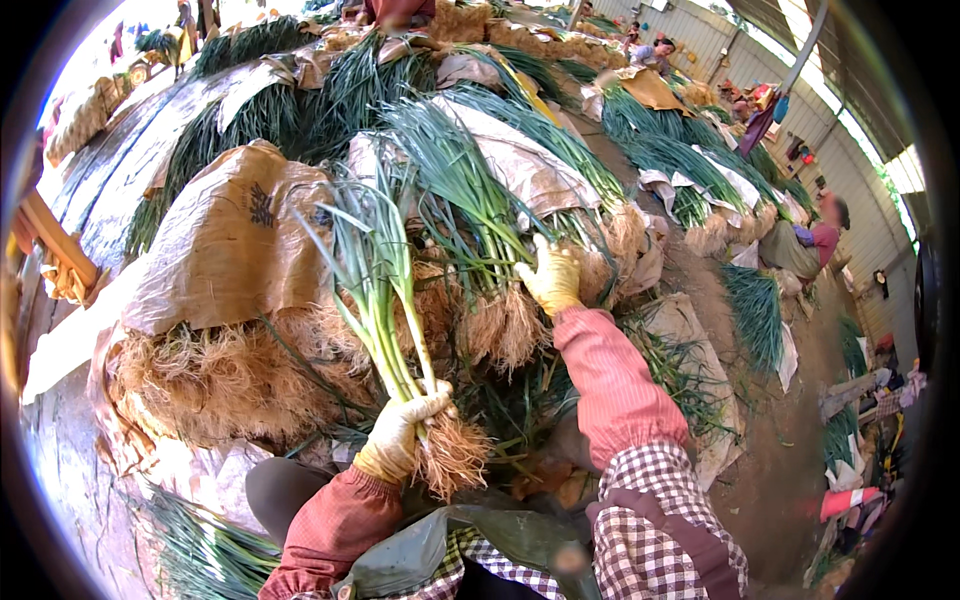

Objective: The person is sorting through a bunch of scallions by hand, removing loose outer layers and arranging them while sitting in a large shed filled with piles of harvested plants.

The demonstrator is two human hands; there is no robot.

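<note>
The gloved left hand (402,438) is closed around the lower stems of a bunch of green onions (375,310), in front and to the right of the tan sack (215,245). The gloved right hand (553,280), farther to the right of the sack, reaches to the edge of a heap of green onions (455,190), its fingers bent against the stalks; I cannot tell whether they grip any. The held bunch rises out of the left fist, leaning slightly left, its leaf tips beside the sack's right edge, and stands to the left of the right hand. The sack carries a dark printed character on its right half, with fainter, smaller marks near it that are too unclear to make out. The held onions have slim pale stems, whitish near the fist, turning light green and then deeper green in long, narrow, partly bent leaves; their reddish-brown roots (452,460) hang in a tangled tuft below the hand. Paler, straw-coloured root clumps (220,380) show under the sack's near edge, and more loose green onions (205,545) lie in front of it.
</note>
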